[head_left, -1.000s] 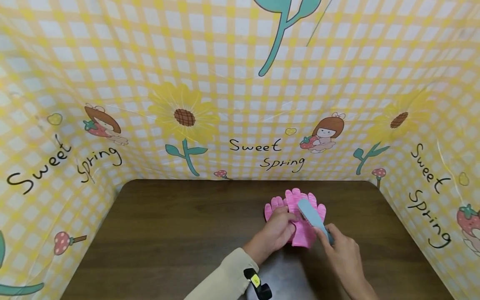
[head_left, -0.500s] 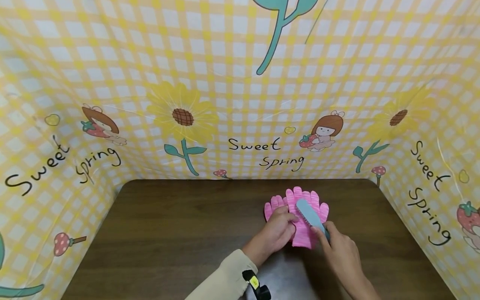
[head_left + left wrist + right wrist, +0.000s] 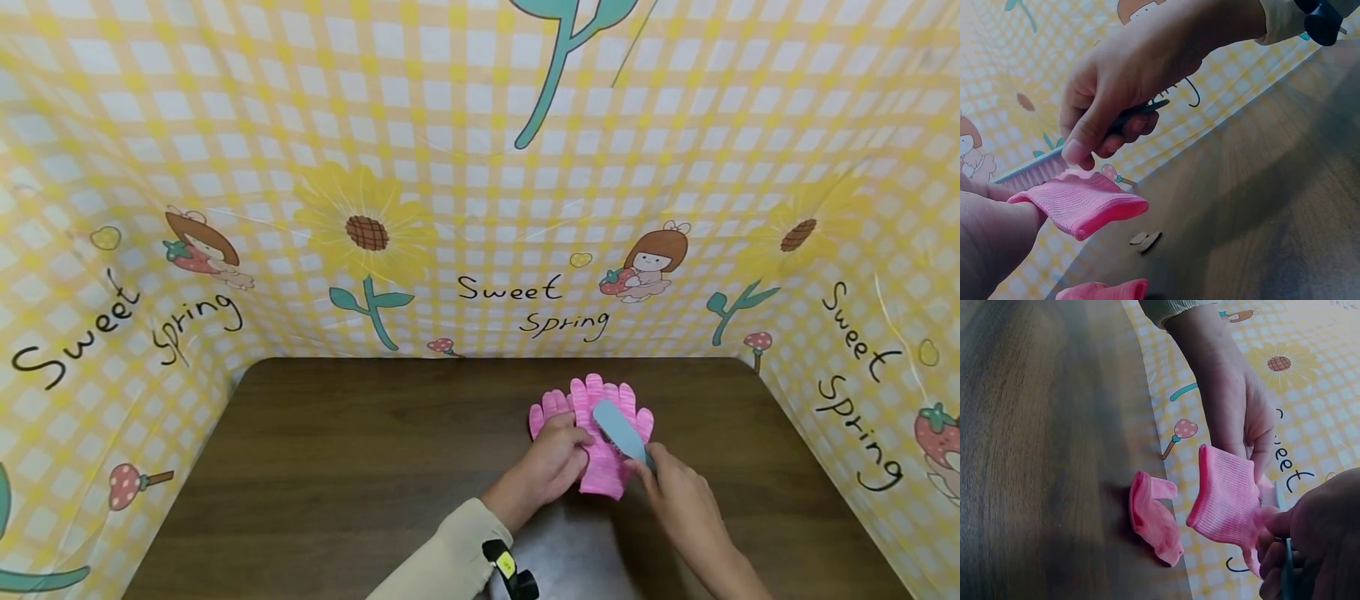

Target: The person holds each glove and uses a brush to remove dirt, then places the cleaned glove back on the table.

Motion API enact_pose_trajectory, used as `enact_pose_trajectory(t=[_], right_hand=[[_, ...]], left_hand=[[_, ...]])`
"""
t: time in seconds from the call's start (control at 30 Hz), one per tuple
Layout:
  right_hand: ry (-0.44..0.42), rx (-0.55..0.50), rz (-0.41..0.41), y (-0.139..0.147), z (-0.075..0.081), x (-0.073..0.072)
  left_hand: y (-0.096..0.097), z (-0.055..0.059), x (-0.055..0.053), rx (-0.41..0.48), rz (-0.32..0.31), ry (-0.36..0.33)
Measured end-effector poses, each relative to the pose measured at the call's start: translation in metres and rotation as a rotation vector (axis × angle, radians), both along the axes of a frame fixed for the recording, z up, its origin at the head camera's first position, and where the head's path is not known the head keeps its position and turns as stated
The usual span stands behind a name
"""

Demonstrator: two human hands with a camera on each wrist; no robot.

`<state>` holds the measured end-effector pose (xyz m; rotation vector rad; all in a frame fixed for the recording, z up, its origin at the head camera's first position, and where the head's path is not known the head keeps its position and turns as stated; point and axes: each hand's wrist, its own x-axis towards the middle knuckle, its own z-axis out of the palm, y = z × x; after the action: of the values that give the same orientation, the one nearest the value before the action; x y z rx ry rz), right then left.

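Note:
A pink knit glove (image 3: pixel 600 475) is held up over the table by my left hand (image 3: pixel 551 458), its thumb and fingers pinching the glove's edge. Its ribbed cuff (image 3: pixel 1229 500) hangs open towards me in the right wrist view. My right hand (image 3: pixel 686 492) grips the handle of a light blue brush (image 3: pixel 618 429). The brush's pale bristles (image 3: pixel 1038 174) face down against the palm part of the glove. A second pink glove (image 3: pixel 1154 519) lies on the table, partly covered in the head view by the held one and by my left hand.
The dark wooden table (image 3: pixel 337 467) is walled on three sides by yellow checked cloth (image 3: pixel 480 208) with printed flowers and lettering. Small tan flat pieces (image 3: pixel 1146 241) show on the table in the left wrist view. A black wrist camera (image 3: pixel 517 575) sits on my left sleeve.
The brush has shifted slightly down and left across the glove, its handle drawn further into my right hand. The held glove has tilted a little; my left hand stays almost in place.

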<state>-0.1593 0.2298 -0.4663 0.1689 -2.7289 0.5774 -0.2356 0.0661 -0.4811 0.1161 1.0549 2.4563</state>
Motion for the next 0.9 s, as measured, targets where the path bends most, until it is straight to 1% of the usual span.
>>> enact_pose_trajectory(t=[0.13,0.2,0.27,0.33,0.4,0.47,0.53,0.63,0.7,0.77,0.9], right_hand=[[-0.093,-0.031,0.013,0.001,0.002,-0.001],[-0.125,-0.047,0.016,0.002,0.002,-0.001],[-0.138,-0.056,0.026,0.002,0.002,-0.002],[-0.167,-0.08,0.033,0.003,0.002,-0.003],[-0.216,-0.12,0.036,0.004,0.002,-0.004],[-0.24,-0.148,0.031,0.006,0.002,-0.005],[-0.236,-0.152,0.018,0.007,0.002,-0.005],[-0.187,-0.124,-0.007,0.009,0.001,-0.005],[-0.174,-0.114,-0.022,0.01,0.001,-0.004],[-0.184,-0.117,-0.037,0.012,0.002,-0.004],[-0.246,-0.149,-0.093,0.016,0.002,-0.003]], left_hand=[[-0.001,-0.001,0.001,-0.003,-0.002,-0.006],[-0.001,-0.001,0.001,-0.004,-0.005,0.0],[-0.002,0.0,0.001,0.004,-0.008,-0.007],[-0.003,0.0,0.002,0.006,-0.017,-0.003],[-0.003,0.0,0.002,0.003,-0.019,0.003],[-0.004,-0.001,0.002,-0.004,-0.024,0.014],[-0.004,-0.002,0.002,-0.012,-0.024,0.031],[-0.004,-0.003,0.002,-0.009,-0.025,0.027],[-0.003,-0.004,0.001,0.002,-0.023,0.017],[-0.001,-0.005,0.001,0.016,-0.022,0.003],[0.002,-0.006,0.001,0.043,-0.014,-0.001]])
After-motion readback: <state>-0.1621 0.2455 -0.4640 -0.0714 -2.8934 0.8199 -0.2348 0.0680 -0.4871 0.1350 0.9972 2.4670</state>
